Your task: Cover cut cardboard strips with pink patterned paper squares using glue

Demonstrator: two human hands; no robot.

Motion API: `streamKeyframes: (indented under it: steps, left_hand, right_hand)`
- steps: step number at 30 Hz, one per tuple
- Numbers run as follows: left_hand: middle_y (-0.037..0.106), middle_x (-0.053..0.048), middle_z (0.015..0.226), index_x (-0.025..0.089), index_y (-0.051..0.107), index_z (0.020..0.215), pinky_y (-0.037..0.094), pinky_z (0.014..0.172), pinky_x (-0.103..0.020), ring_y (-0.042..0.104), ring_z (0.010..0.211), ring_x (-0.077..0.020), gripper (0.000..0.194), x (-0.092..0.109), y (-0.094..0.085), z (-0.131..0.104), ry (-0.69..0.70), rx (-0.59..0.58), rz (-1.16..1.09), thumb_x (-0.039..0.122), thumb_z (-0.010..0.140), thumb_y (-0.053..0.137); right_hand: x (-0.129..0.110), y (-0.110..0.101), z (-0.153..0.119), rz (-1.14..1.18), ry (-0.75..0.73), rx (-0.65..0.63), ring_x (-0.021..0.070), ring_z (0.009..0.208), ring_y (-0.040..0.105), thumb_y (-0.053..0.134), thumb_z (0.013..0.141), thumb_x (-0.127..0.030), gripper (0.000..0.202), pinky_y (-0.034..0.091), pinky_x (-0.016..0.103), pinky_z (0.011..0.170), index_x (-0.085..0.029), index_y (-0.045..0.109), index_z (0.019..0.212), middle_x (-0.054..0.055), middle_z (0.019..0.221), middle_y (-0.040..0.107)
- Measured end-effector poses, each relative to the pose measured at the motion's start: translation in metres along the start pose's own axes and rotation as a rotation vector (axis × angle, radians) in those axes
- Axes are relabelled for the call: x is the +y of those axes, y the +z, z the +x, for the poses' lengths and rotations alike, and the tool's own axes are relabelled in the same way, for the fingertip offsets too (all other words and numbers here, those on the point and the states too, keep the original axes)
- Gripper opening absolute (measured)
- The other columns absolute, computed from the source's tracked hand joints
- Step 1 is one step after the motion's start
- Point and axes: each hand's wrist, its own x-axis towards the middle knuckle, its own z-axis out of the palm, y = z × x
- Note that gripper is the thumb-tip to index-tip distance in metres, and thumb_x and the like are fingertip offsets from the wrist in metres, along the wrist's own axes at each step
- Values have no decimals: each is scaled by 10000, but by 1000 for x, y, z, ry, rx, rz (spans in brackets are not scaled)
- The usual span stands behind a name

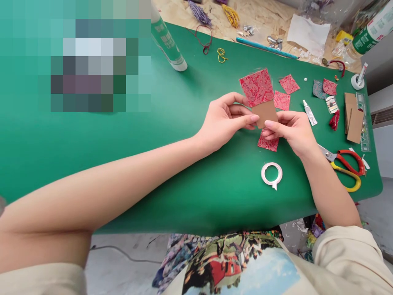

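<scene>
Between my two hands, raised over the green table, is a brown cardboard piece (264, 113) with a red patterned fabric piece (256, 87) along its upper part. My left hand (229, 116) pinches the cardboard's left edge, thumb in front. On the other side, my right hand (290, 127) grips the lower right corner between thumb and fingers. Beneath my hands lies another red fabric square (268, 142), partly covered. Two more red squares, one upper (289, 84) and one lower (281, 100), rest just beyond. Nearer my body is a roll of white tape (272, 175).
Scissors (348, 168) with red and yellow handles lie beside my right forearm. Cardboard strips (353, 119), a small white tube (310, 112) and a red tassel (334, 120) are on the right. A green-and-white bottle (168, 41) stands at the back; a teal pencil (267, 48) lies behind.
</scene>
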Motion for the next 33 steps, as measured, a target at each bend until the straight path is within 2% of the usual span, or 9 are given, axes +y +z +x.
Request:
streamKeyframes:
  steps: [6,12,16,18,21,24,29,31,33]
  left_hand:
    - [760,-15,743,193,564,802,666,672,-316,799,757,-237,516,3,0,-1,-16,-2,-25,423,615,988]
    - [729,11,714,204,552,792,611,578,-263,768,694,-198,544,2,1,-1,36,29,-17,412,580,1007]
    - [608,44,551,209,585,771,544,502,-242,661,522,-138,418,2,1,-2,49,56,40,527,791,854]
    - [638,15,586,196,636,780,527,496,-245,643,527,-131,405,3,2,-4,52,37,47,572,861,766]
    - [734,-37,758,174,695,816,526,517,-255,680,639,-152,395,4,3,-5,81,-14,77,517,744,877]
    - [748,-30,793,178,706,779,522,520,-254,680,662,-157,366,2,2,-3,99,-18,119,441,663,932]
    - [711,5,684,184,733,775,539,523,-248,612,532,-108,275,-1,0,0,106,21,132,411,744,885]
    - [734,-15,715,172,755,800,560,542,-254,667,589,-135,305,-1,2,0,97,15,114,440,742,889]
    - [782,-51,833,166,779,860,593,586,-264,741,731,-184,361,0,5,-1,92,-20,71,482,730,895]
  right_hand:
    - [-6,-9,-1,51,-81,99,160,658,757,968,557,-513,456,665,274,626,-190,741,785,-8,747,761]
    - [-6,-11,-2,27,-76,102,184,719,783,965,581,-500,444,677,292,659,-191,742,809,7,800,777]
    - [-3,-7,-1,38,-35,98,204,750,794,973,547,-520,482,677,292,655,-184,762,820,33,838,793]
    - [-2,-5,0,59,-27,96,200,741,792,981,533,-510,477,677,285,648,-186,767,810,30,830,795]
    - [0,-2,0,64,-17,74,198,732,788,985,526,-502,478,681,296,655,-186,775,817,28,816,794]
    - [4,1,1,33,-12,52,204,727,783,980,525,-513,502,684,324,664,-184,782,849,28,806,794]
    - [7,6,-1,-51,-180,144,209,777,777,921,636,-530,412,678,381,763,-220,781,868,16,855,793]
    - [8,9,-4,-146,-284,225,208,758,763,873,721,-503,318,671,396,771,-233,786,865,21,863,788]
    - [9,14,-7,-298,-398,322,207,747,743,812,804,-461,225,662,402,771,-252,795,885,33,878,782]
